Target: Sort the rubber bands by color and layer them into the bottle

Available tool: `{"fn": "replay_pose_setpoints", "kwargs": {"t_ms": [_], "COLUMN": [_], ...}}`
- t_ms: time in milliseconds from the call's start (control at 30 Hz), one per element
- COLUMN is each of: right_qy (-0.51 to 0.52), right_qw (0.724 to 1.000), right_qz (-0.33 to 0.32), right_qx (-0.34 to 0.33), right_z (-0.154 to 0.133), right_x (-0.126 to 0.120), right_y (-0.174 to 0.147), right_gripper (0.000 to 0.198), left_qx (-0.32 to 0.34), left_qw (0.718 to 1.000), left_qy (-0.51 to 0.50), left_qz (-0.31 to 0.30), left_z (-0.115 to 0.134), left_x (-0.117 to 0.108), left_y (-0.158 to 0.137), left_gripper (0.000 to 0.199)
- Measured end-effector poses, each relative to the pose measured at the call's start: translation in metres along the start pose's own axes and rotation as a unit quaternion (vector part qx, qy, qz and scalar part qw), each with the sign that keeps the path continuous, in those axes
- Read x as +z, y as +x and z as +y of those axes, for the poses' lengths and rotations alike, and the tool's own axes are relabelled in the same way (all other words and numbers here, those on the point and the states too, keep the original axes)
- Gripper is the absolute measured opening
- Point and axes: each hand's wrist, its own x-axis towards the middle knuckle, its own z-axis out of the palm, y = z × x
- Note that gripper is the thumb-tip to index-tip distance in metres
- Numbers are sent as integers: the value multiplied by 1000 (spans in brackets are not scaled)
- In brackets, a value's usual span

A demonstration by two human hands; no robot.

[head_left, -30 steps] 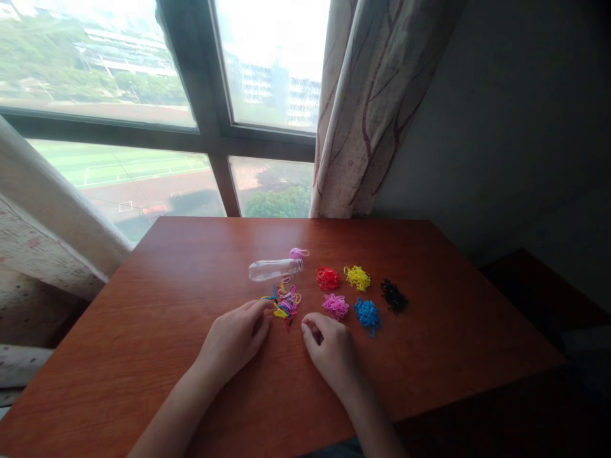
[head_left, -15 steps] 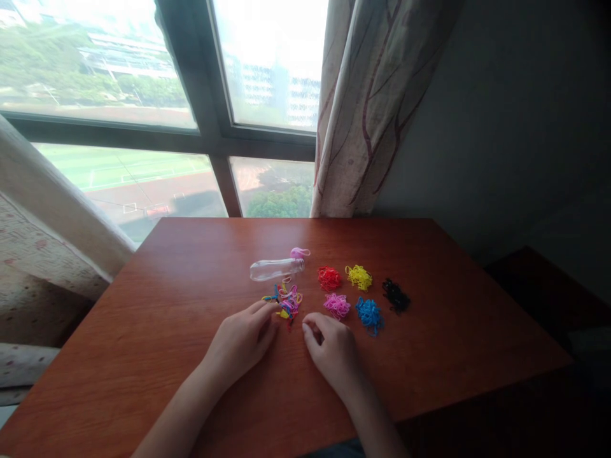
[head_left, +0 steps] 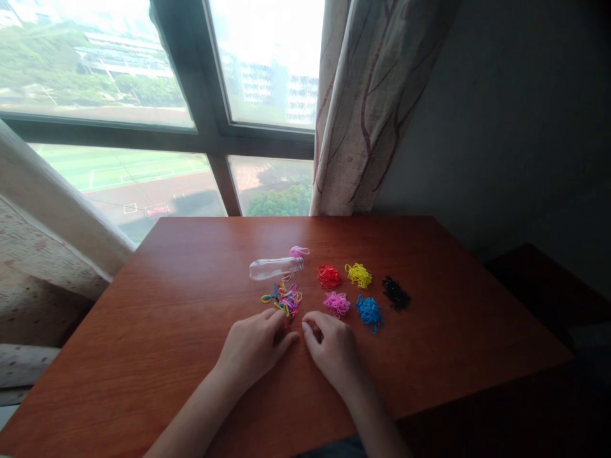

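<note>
A mixed pile of small coloured rubber bands (head_left: 289, 295) lies in the middle of the table. My left hand (head_left: 252, 340) reaches over its near edge, thumb apart from the fingers; the fingertips hide some of the bands. Just to the right, my right hand (head_left: 331, 346) rests on the table with its fingers curled and thumb and forefinger pinched. Whatever that pinch may hold is too small to make out. Sorted piles lie beyond it: red bands (head_left: 329, 277), pink bands (head_left: 337, 304), yellow bands (head_left: 358, 275), blue bands (head_left: 369, 312) and black bands (head_left: 396, 293).
Behind the mixed pile a clear bottle (head_left: 274, 268) lies on its side, its mouth to the right. A pink cap with a loop (head_left: 298, 251) is next to that mouth. The wooden table (head_left: 157, 318) ends at a window and curtain (head_left: 356, 127).
My left hand has slid to the right along the near side of the mixed pile, bringing its thumb close to my right hand. A yellow band shows at the pile's left. My right hand stays put.
</note>
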Motion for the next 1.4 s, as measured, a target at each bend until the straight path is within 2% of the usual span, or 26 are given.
{"fn": "replay_pose_setpoints", "kwargs": {"t_ms": [333,633,833,1167,1400], "right_qy": [3,14,18,13,11], "right_qw": [1000,1000,1000,1000,1000], "right_qz": [-4,-7,-9,-2,-5], "right_qx": [4,4,7,4,5], "right_z": [2,3,3,3,2], "right_x": [2,2,2,3,1], "right_y": [-1,-1,0,0,0], "right_gripper": [12,12,12,11,11], "left_qx": [6,20,15,2,-2], "left_qw": [1000,1000,999,990,993], "left_qy": [18,12,-36,-138,-92], "left_qz": [20,14,6,34,69], "left_z": [4,-2,-10,-18,-20], "left_x": [0,-2,-2,2,5], "left_y": [-2,-4,-4,-3,-2], "left_gripper": [16,14,15,12,14]}}
